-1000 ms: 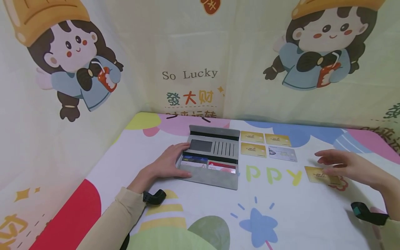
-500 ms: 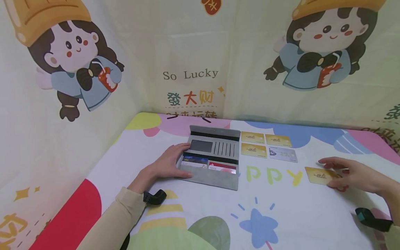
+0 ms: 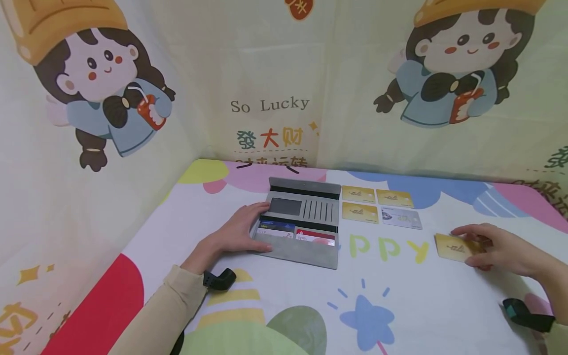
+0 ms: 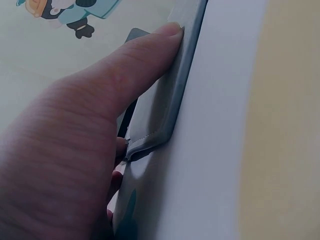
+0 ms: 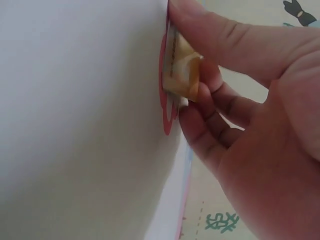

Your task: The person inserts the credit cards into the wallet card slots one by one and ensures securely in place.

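Note:
A grey wallet (image 3: 295, 254) lies unfolded on the table, with a blue-topped card (image 3: 276, 228) and a red-topped card (image 3: 315, 237) in its lower pockets. My left hand (image 3: 237, 230) holds the wallet's left side; in the left wrist view the thumb (image 4: 155, 47) lies along the lower flap, the other fingers mostly hidden at the edge. Out to the right, my right hand (image 3: 506, 249) pinches a gold card (image 3: 454, 248) between thumb and fingers, by its right part. The right wrist view has that card's end (image 5: 182, 75) between thumb and fingertips, close over the tabletop.
Right of the wallet lie several cards in two rows: a gold card (image 3: 358, 194) and another gold card (image 3: 395, 198) behind, a third gold card (image 3: 360, 212) and a silver card (image 3: 401, 218) in front. A printed cloth wall (image 3: 355, 143) rises along the table's back edge.
My right hand came down and right to the gold card's right part, its fingers closing on the card's edges. My left hand and the wallet stayed where they were.

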The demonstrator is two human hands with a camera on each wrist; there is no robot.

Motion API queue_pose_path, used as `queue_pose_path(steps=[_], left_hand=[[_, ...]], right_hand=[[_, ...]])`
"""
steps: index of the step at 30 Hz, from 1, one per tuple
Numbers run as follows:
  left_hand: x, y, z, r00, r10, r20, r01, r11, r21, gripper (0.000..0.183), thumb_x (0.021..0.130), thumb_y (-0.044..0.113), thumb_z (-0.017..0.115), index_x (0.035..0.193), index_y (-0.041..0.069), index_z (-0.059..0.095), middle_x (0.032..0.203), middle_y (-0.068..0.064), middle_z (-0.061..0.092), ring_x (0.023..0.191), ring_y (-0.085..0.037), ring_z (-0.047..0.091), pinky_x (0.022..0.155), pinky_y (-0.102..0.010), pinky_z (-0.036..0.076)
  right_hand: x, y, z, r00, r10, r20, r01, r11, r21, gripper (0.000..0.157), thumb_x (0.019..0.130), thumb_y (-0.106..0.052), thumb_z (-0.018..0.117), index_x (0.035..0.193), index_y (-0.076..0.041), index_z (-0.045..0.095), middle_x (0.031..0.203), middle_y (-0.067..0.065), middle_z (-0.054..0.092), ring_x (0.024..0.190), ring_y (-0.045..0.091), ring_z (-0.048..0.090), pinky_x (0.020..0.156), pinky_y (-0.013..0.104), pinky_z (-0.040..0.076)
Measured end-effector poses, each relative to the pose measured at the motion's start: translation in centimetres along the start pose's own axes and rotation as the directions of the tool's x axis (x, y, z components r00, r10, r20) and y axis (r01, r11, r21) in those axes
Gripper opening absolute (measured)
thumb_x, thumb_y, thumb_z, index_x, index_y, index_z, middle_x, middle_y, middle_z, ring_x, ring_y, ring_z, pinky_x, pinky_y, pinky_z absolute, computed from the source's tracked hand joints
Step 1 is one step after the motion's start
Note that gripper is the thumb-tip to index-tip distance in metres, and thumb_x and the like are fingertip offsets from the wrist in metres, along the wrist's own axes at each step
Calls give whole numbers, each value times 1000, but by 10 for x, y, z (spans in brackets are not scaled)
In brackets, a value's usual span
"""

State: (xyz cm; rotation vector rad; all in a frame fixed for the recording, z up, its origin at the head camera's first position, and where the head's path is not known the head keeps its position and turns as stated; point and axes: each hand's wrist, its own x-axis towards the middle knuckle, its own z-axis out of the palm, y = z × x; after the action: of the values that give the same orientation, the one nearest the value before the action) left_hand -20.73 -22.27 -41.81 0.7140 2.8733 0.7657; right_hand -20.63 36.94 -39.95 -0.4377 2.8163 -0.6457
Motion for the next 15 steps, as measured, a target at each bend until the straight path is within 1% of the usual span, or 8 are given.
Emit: queue_pose_path(steps=[2,5,10,13,15], left_hand=[[0,0,0,1000,-3,1,3,1000,-5,106,74,54,82,156,6,35,162,-8,31,147,-30,25,119,-51,20],[0,0,0,1000,-4,0,4,1000,-12,105,74,54,82,156,7,36,162,-8,31,147,-31,25,119,-52,20],[0,0,0,1000,-2,-2,2,1000,-10,105,74,55,82,155,7,36,161,-7,32,147,-30,25,119,-52,21],[0,-1,0,1000,0,-4,0,1000,-11,105,74,55,82,156,7,36,161,-7,32,147,-30,25,119,-51,21],[0,-1,1,1000,0,-5,0,1000,-13,105,74,55,82,155,7,36,161,-7,32,147,-30,25,119,-51,21]], right_hand=[[0,0,1,1000,-12,-1,12,1000,18,66,79,-19,86,134,2,57,106,12,50,85,13,43,63,25,39],[-1,-2,3,999,-36,-8,36,997,65,62,81,-13,84,134,3,57,99,9,46,76,14,43,57,27,43],[-4,-6,5,995,-91,-35,94,990,102,51,85,-4,78,133,0,58,97,7,45,66,14,47,50,28,47],[-4,-10,5,991,-125,-46,129,986,110,45,88,1,74,131,0,60,96,6,46,62,14,48,47,29,47],[-3,-14,4,991,-127,-33,130,983,131,43,90,2,72,131,0,60,95,6,45,61,15,48,45,29,46]])
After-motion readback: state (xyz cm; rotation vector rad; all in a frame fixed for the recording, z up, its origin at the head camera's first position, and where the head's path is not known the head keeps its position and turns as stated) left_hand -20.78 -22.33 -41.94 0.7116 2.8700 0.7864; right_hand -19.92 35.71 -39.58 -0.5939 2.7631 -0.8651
